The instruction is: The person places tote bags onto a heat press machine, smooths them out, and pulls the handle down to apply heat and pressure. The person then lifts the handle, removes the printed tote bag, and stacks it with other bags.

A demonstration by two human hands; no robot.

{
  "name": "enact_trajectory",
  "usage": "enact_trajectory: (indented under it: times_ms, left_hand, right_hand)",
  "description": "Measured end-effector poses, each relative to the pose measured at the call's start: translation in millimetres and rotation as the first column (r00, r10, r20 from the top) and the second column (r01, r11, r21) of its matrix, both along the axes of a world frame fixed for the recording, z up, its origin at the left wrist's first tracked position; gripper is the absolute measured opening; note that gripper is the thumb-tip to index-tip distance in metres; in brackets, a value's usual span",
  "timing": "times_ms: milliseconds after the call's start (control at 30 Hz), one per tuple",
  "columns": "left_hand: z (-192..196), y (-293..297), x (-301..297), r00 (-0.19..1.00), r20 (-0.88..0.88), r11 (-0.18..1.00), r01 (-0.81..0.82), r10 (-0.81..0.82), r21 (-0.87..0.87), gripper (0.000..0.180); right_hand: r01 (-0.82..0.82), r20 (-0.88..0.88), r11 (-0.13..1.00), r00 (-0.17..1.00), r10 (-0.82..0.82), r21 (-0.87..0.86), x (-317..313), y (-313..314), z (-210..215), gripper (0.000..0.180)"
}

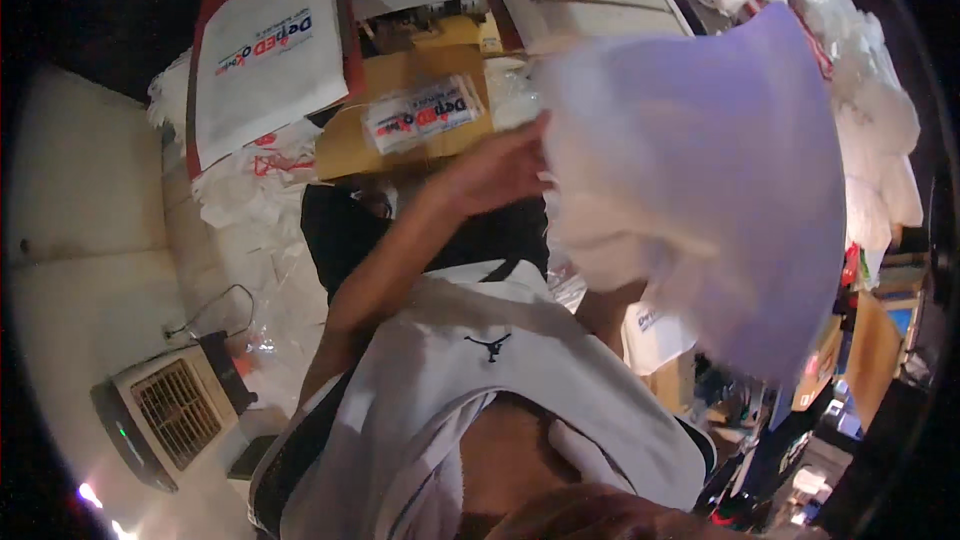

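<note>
My left hand (492, 175) is raised in front of me, its fingers closed on the left edge of a large white cloth bag (700, 160). The bag hangs spread across the right half of the view. My right forearm (608, 308) runs up behind the bag, and the hand itself is hidden by it. Below are my white shorts (470, 390) with a small black emblem.
A printed white bag (265, 55) lies on a red board at the upper left. A wrapped packet of folded bags (422, 116) rests on brown cardboard (345, 145). White bags are piled at the upper right (870, 90). A small grilled appliance (170, 412) stands on the floor at the lower left.
</note>
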State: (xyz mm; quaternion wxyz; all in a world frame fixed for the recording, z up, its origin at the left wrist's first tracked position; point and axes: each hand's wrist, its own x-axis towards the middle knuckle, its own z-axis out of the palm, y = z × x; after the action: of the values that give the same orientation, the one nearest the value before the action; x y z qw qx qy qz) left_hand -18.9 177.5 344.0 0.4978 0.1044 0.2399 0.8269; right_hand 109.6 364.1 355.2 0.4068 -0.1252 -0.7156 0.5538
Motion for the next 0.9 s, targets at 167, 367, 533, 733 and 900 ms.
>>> enact_trajectory:
  times_ms: [167, 367, 533, 733, 900]
  left_hand:
    - [82, -138, -21, 0.523, -0.377, 0.553, -0.832, 0.764, -0.035, 0.05]
    - [49, -286, -47, 0.141, -0.754, -0.006, -0.982, 0.642, -0.188, 0.058]
    - [-47, -389, -110, 0.174, -0.964, -0.422, -0.873, 0.2, -0.245, 0.045]
    - [-72, -457, -152, 0.378, -0.886, -0.271, -0.853, 0.27, -0.447, 0.059]
    - [-51, -426, -113, 0.386, -0.113, 0.387, -0.922, 0.916, -0.013, 0.088]
  right_hand:
    - [-0.658, -0.184, 0.726, 0.753, 0.632, -0.2, -42, -14, 35, 0.051]
    - [-0.768, -0.093, 0.247, 0.369, 0.925, -0.591, -181, -106, 0, 0.062]
    - [-0.822, 0.31, 0.544, 0.48, 0.82, -0.167, -284, -221, -53, 0.049]
    - [-0.661, 0.516, 0.625, 0.737, 0.437, 0.414, -342, -288, -97, 0.049]
    - [-0.641, 0.502, 0.766, 0.68, 0.535, 0.051, -366, -289, -96, 0.046]
